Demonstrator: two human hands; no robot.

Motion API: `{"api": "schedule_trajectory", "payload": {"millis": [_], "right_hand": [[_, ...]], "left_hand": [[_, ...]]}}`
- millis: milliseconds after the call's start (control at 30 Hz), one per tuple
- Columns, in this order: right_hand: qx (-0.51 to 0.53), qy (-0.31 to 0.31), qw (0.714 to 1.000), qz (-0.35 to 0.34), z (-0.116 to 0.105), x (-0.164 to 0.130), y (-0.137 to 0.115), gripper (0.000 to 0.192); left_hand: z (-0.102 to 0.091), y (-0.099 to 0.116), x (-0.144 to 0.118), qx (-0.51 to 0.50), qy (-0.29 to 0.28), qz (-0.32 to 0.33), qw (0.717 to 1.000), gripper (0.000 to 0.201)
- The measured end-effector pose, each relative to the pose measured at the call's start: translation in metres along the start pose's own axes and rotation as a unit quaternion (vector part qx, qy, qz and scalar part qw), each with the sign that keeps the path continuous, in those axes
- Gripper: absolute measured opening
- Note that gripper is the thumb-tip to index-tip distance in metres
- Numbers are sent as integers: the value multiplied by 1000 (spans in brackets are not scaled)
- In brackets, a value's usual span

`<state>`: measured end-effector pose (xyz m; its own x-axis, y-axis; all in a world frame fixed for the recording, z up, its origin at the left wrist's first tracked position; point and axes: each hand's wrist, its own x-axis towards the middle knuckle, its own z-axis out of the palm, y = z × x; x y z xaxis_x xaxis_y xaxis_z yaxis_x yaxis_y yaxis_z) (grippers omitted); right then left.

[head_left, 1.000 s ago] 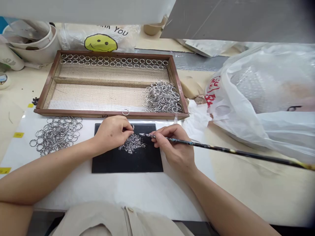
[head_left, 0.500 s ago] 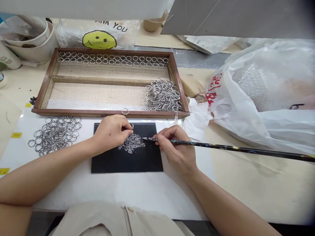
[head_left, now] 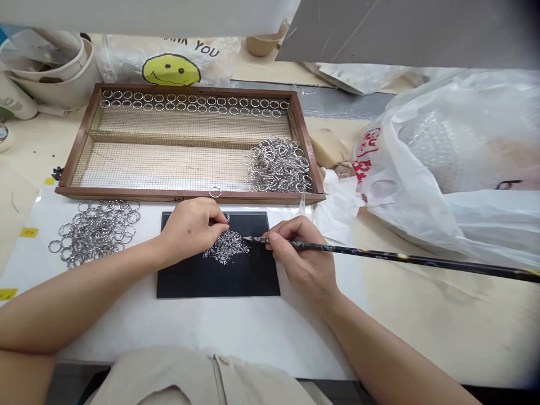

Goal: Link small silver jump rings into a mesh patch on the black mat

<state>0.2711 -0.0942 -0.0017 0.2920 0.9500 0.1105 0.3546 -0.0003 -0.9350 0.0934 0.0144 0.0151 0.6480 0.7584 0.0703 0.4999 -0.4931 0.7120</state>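
Observation:
Above the black mat (head_left: 185, 281), my left hand (head_left: 192, 228) pinches a small silver ring (head_left: 228, 217), mostly hidden behind the thumb and fingertip. Right below those fingers lies a heap of tiny shiny stones or beads (head_left: 225, 247). My right hand (head_left: 301, 253) is closed round a long black pick-up pen (head_left: 358, 251) with coloured flecks. Its pale pointed tip is at the right edge of the heap; whether a stone sits on it is too small to tell. Another pile of silver rings (head_left: 99, 230) lies left of the mat, past my left forearm.
A wood-framed mesh tray (head_left: 185, 194) stands behind the mat, with rings in two rows at the back and a ring heap (head_left: 278, 166) at right. One ring (head_left: 215, 192) rests by its front rim. White plastic bags (head_left: 422, 208) crowd the right; cups (head_left: 63, 84) stand far left.
Both hands stay where they were, with the same holds. The back end of the pen has dipped very slightly.

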Motion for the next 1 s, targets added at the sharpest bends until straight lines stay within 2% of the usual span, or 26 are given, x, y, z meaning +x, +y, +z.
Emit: {"api": "schedule_trajectory", "payload": {"millis": [133, 367, 1000], "right_hand": [[30, 9, 999, -14, 3, 1, -4, 15], [101, -6, 991, -83, 13, 4, -5, 12], [94, -6, 993, -67, 15, 6, -7, 12]], "left_hand": [[1, -1, 0, 5, 4, 4, 1000, 11], [0, 0, 0, 9, -6, 9, 1000, 11], [-1, 1, 1, 14, -25, -7, 1000, 10]]}}
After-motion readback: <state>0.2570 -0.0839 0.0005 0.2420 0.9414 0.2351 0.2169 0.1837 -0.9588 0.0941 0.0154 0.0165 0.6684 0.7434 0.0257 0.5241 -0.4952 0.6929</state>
